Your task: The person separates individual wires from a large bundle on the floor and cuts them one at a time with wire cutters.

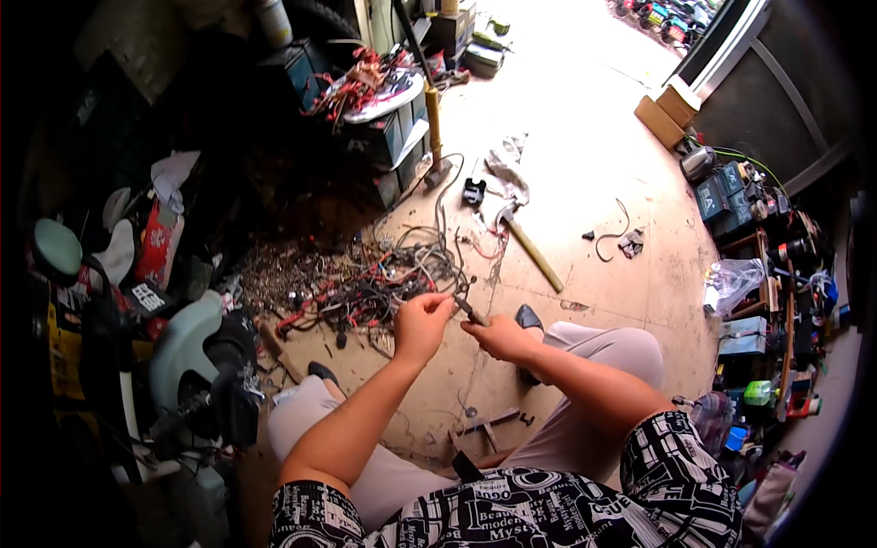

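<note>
I see the right hand [504, 338] closed around a dark tool [471, 312], near the wires [354, 300]. The left hand [421, 327] has fingertips together; holding something or not, I cannot tell. If the tool slips, it could hurt them.

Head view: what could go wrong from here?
The bare left hand is close to the slim dark tool in the bare right hand; a slip might hurt it.
Tangled red, black and grey wires lie just beyond; strands could snag a hand.
A tool with a long yellowish wooden handle lies on the pale floor; someone might trip.
</note>
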Tool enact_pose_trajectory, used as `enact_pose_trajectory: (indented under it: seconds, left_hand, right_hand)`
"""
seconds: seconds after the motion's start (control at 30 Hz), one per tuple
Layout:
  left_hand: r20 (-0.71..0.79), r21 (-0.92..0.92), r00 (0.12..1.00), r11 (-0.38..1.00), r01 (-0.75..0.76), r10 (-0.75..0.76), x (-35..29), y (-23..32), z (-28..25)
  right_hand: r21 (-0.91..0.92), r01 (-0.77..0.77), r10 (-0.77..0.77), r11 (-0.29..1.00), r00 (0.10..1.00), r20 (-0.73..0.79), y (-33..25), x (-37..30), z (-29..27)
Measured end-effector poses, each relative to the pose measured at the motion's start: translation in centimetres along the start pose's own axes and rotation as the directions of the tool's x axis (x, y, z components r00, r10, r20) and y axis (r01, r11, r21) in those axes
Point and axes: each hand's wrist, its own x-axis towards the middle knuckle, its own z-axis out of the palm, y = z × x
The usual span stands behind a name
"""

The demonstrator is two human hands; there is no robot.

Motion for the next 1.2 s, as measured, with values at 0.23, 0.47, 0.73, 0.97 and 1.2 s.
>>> enact_pose_trajectory:
  seconds: [0.23,0.47,0.73,0.97,1.2]
  left_hand:
    - [0.04,-0.094,0.999,0.995,0.024,-0.02,0.6,0.7,1.3]
    - [0.102,-0.11,0.992,0.99,0.082,-0.071,1.0,-0.6,2.3]
    - [0.287,-0.345,0.937,0.892,0.293,-0.197,0.0,1.3,3.3]
    - [0.392,-0.083,0.915,0.994,-0.067,0.094,0.0,-1.4,3.8]
    - [0.607,0.034,0.752,0.954,0.299,-0.258,-1.6,-0.3,3.9]
  right_hand:
    - [-0.024,0.059,-0.062,0.998,0.992,-0.112,0.7,-0.5,-0.7]
    - [-0.092,0.101,-0.118,0.991,0.972,-0.203,2.2,0.0,-0.4]
    - [-0.165,0.001,-0.044,0.986,0.965,-0.258,1.6,-0.2,-2.1]
    - [0.498,0.021,-0.018,0.867,1.0,-0.011,0.2,0.4,-2.2]
    - [0.327,0.027,-0.038,0.945,0.999,0.025,0.0,0.4,-1.9]
